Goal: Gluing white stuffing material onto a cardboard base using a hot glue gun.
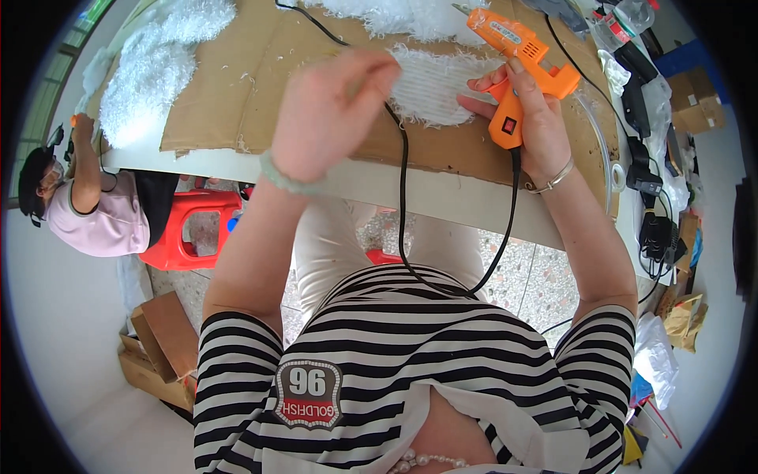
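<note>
My right hand (537, 118) is closed round the handle of an orange hot glue gun (505, 35), its nozzle pointing to the far left. A black cord (515, 182) hangs from the handle and loops across my lap. My left hand (335, 114), somewhat blurred, is raised above the cardboard with its fingers curled together; whatever they may pinch is hidden. Between the two hands a piece of white shaggy fabric (434, 87) lies with its ribbed backing up. Part of the fabric sits behind my right fingers.
A cardboard sheet (213, 114) covers the white table. White fluffy fabric (150, 71) lies at left, with more at the back. Adapters and cables (655, 229) crowd the right edge. At far left, a person in pink (99, 205) sits near a red stool (193, 229).
</note>
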Demonstrator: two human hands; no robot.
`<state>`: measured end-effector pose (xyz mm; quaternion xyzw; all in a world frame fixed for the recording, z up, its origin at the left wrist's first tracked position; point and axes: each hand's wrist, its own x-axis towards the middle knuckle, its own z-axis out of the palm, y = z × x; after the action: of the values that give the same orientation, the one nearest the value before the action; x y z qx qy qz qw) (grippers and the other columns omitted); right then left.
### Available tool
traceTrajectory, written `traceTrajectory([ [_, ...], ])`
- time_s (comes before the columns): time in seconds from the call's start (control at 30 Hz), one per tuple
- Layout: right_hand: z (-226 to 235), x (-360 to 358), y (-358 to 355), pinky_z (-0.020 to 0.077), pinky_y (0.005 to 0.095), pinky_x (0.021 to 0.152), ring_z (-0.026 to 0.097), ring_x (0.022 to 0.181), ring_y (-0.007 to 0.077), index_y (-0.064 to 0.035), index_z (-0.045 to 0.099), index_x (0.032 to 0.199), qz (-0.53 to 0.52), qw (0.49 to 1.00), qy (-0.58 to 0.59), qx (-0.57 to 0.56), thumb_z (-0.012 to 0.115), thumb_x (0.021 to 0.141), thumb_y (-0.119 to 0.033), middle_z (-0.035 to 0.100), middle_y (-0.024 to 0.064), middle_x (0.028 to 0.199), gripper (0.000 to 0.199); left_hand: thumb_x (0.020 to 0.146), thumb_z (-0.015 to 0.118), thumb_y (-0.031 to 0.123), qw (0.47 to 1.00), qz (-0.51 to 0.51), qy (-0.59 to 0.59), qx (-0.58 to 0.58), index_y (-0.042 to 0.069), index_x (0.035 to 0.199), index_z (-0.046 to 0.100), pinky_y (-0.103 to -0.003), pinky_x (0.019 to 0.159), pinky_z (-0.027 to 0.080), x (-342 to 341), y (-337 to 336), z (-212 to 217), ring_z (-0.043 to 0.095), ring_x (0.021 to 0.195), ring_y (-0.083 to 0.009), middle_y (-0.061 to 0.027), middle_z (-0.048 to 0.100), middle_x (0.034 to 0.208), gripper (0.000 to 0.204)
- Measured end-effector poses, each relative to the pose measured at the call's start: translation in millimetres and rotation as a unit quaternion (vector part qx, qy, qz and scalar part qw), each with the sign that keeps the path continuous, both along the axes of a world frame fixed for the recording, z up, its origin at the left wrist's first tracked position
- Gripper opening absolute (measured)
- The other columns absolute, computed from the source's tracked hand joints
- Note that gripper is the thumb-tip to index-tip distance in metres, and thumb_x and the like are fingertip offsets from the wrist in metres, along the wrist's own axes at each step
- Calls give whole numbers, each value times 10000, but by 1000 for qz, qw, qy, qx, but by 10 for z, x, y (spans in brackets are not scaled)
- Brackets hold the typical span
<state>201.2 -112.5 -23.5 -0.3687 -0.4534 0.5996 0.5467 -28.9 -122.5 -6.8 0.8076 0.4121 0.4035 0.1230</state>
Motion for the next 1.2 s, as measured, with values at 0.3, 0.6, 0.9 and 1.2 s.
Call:
traceTrajectory([
  [0.3, -22, 4, -38, 505, 465, 849, 571, 916, 212, -26, 514, 898, 7, 1000, 6, 0, 465, 932, -296, 561, 92, 865, 276, 834, 590, 217, 979, 90, 51, -177, 11, 970, 646, -246, 660, 441, -56, 767, -29, 535, 689, -104, -42, 634, 763, 253],
  [0.6, -62, 51, -71, 484, 463, 872, 559, 858, 169, -29, 507, 889, 25, 999, -9, 39, 453, 936, -282, 551, 79, 865, 263, 813, 607, 214, 957, -18, 142, -254, -16, 949, 645, -254, 672, 448, 141, 1068, -25, 552, 726, -113, -51, 642, 785, 270],
  [0.9, -79, 50, -74, 489, 439, 871, 570, 854, 179, -13, 509, 901, 19, 999, -21, 19, 459, 933, -268, 551, 74, 870, 262, 796, 607, 140, 952, -47, 165, -254, -14, 885, 630, -258, 669, 446, 193, 1113, -24, 548, 714, -109, -44, 636, 770, 179],
  [1.2, -84, 62, -60, 493, 435, 864, 579, 878, 196, -14, 517, 935, 13, 1000, -17, 12, 467, 931, -277, 554, 74, 874, 268, 764, 578, 83, 961, -162, 205, 95, 18, 797, 615, -350, 722, 458, 136, 876, -102, 559, 784, -288, -101, 603, 746, 82],
])
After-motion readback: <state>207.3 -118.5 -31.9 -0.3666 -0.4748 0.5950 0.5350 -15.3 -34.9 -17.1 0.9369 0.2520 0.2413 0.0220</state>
